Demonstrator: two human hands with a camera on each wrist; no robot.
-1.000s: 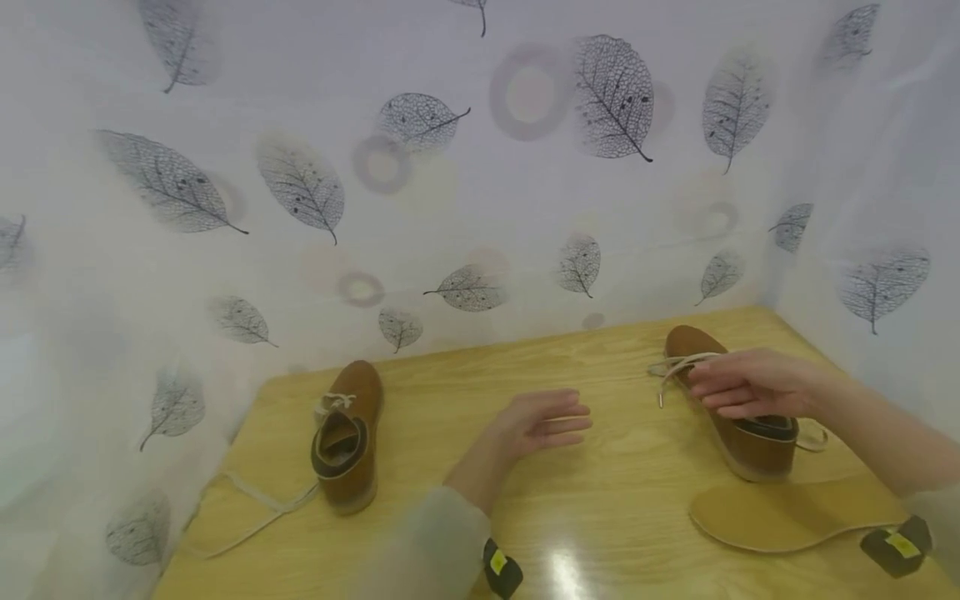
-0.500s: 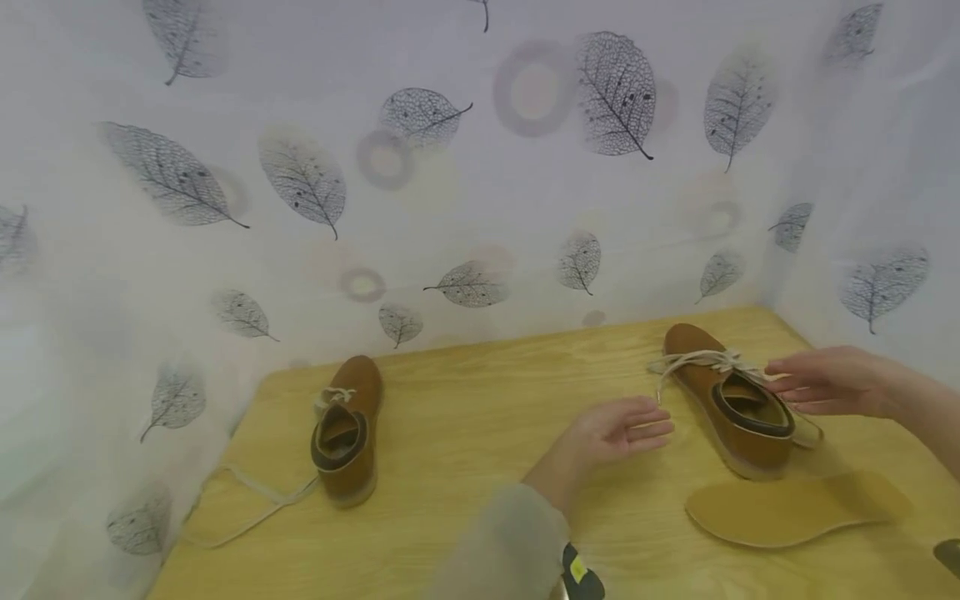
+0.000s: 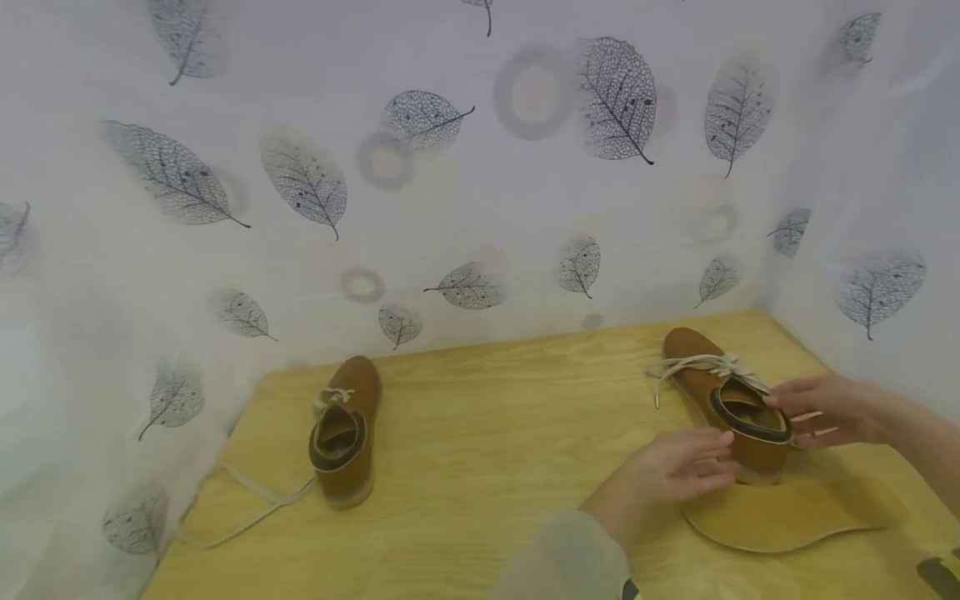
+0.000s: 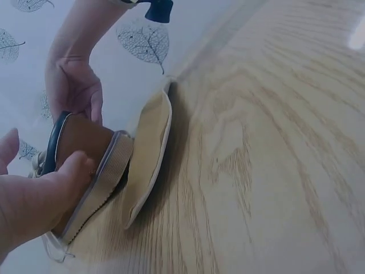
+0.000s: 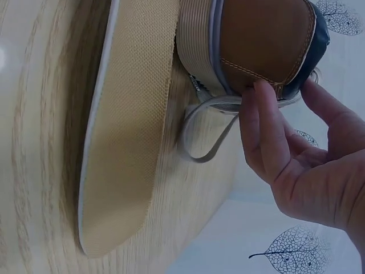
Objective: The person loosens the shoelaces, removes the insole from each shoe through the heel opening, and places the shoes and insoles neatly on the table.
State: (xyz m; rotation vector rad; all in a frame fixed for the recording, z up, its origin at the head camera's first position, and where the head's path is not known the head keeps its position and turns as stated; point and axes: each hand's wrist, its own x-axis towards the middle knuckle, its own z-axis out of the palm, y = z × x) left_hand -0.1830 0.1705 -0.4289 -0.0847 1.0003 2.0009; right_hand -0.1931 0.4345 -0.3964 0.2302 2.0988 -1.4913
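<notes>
A brown lace-up shoe (image 3: 759, 456) stands at the right of the table, its dark collar facing me and cream laces (image 3: 705, 362) over its front. My left hand (image 3: 678, 468) is at the left of its heel, fingers extended; in the left wrist view the thumb (image 4: 77, 171) lies against the brown side. On the other side, my right hand (image 3: 843, 410) touches the shoe with loosely bent fingers, its thumb near the collar in the right wrist view. Close behind the heel, toward me, lies a tan insole (image 3: 795, 521). Part of the left hand's contact is hidden.
A matching brown shoe (image 3: 363, 417) stands at the left, with a long loose lace (image 3: 247, 529) trailing toward the table's left edge. A light curtain (image 3: 465, 217) with leaf prints hangs behind the wooden table (image 3: 480, 467) and along its sides.
My left hand has moved right, from mid-table to the right shoe's heel. The right hand drew back from above that shoe to its right side and now touches it.
</notes>
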